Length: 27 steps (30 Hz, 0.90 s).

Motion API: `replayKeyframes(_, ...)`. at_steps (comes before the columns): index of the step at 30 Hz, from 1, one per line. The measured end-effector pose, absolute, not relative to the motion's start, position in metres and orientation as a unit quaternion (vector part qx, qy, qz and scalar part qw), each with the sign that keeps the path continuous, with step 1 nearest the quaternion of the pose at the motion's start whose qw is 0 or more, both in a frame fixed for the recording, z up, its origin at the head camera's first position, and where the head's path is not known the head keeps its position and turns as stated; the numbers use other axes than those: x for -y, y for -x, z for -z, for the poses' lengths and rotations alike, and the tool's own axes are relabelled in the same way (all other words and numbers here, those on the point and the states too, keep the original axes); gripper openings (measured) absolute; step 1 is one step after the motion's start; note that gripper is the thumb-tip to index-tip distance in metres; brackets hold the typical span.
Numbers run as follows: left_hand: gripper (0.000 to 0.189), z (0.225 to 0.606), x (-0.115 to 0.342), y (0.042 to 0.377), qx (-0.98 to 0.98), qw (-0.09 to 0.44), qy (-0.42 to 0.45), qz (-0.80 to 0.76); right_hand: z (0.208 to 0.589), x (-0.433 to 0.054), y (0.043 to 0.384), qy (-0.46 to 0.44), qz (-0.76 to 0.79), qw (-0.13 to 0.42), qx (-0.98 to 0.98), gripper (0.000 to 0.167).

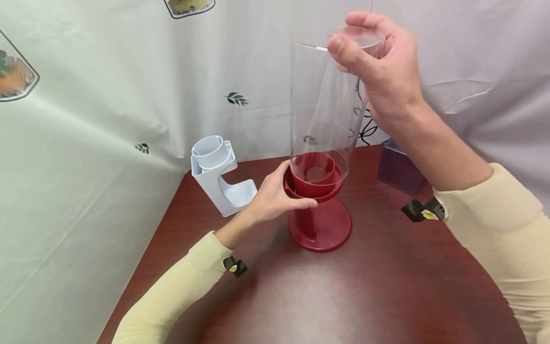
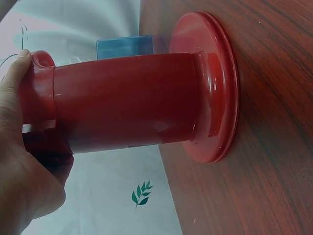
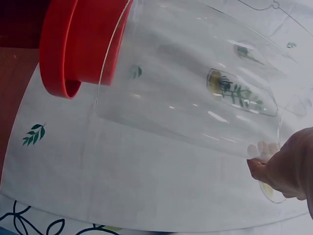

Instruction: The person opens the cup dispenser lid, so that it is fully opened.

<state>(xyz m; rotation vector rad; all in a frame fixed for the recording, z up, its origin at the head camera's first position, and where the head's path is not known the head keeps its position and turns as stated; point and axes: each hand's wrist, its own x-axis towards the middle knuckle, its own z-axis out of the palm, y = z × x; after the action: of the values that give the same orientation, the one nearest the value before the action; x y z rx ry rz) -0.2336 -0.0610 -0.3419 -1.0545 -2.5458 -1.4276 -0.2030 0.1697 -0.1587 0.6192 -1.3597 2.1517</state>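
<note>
A tall clear cylinder [image 1: 320, 105] hangs tilted over the top of a red stand with a round base [image 1: 322, 229]. My right hand [image 1: 388, 62] grips the cylinder's upper rim, thumb on the outside. In the right wrist view the lower rim of the clear cylinder [image 3: 161, 103] overlaps the edge of the stand's red inner ring [image 3: 95, 44]; I cannot tell whether it surrounds it. My left hand [image 1: 272, 193] holds the stand's wide upper collar. The left wrist view has the red column [image 2: 124, 103] upright on the table, the left hand [image 2: 24, 161] around its top.
A pale blue-white holder [image 1: 210, 172] with a round cup on top and an open side stands at the table's back left. Behind my right forearm sits a purple translucent box [image 1: 399, 167]. Patterned white cloth [image 1: 258, 57] hangs behind the brown table [image 1: 266, 296].
</note>
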Motion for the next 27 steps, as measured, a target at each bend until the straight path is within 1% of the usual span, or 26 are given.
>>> replayKeyframes(12, 0.085, 0.342, 0.059, 0.232, 0.822, 0.026, 0.342, 0.455, 0.165, -0.174, 0.2, -0.208, -0.795, 0.246, 0.514, 0.046)
replayKeyframes(17, 0.087, 0.342, 0.059, 0.232, 0.824, 0.029, 0.342, 0.451, 0.166, -0.176, 0.197, -0.209, -0.797, 0.253, 0.508, 0.045)
replayKeyframes(27, 0.094, 0.342, 0.058, 0.232, 0.828, 0.027, 0.338, 0.446, 0.168, -0.181, 0.194, -0.208, -0.797, 0.264, 0.503, 0.045)
